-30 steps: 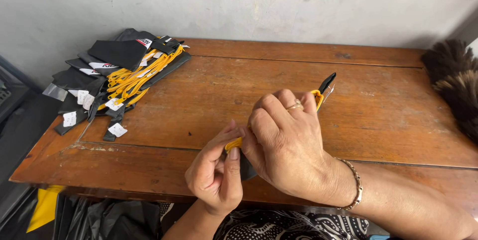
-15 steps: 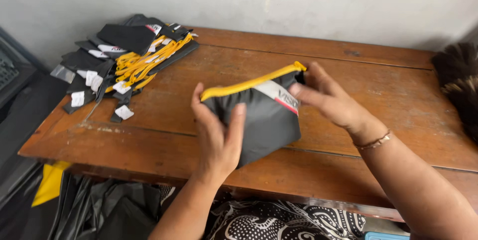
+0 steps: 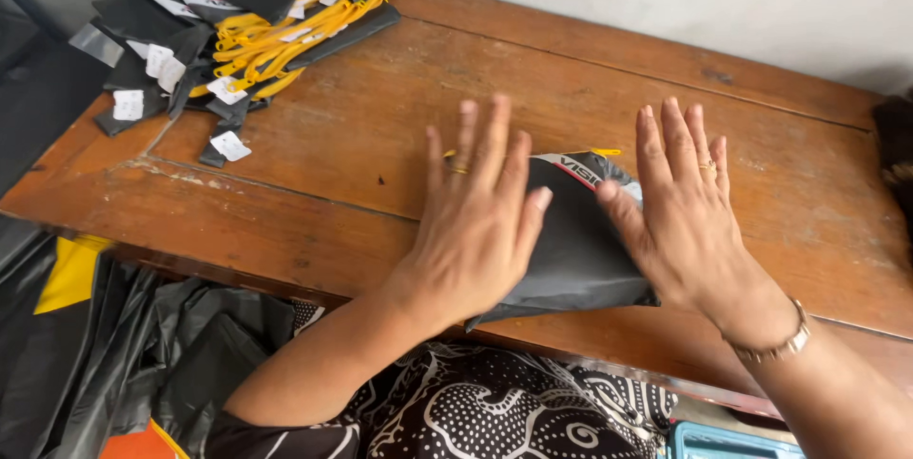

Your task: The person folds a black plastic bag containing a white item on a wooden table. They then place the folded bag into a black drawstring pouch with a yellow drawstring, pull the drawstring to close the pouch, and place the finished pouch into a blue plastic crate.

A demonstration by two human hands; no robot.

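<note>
Now pressing flat with both hands. Left hand (image 3: 475, 221) spread wide, fingers straight, palm down on the left part of a black pouch (image 3: 571, 250); right hand (image 3: 680, 216) spread wide too, palm down on its right part, thumb on the fabric. Gripping nothing, only pushing from above. Lying at the near edge of the tabletop (image 3: 361, 136), a little right of the middle, with its lower corner just at that edge. Showing a grey strip and a bit of yellow trim at the far end of the pouch, between the two hands.

As for progress, judged from how things lie: already laid down on the wood and half smoothed, so the flattening looks nearly finished. Not yet placed with the others: a pile of black and yellow pieces (image 3: 238, 31) with small white tags sits at the far left corner, well apart from the hands. Probably left: moving this pouch over to that pile. Cannot tell how many more wait, though dark material (image 3: 143, 345) hangs below the near left edge.
</note>
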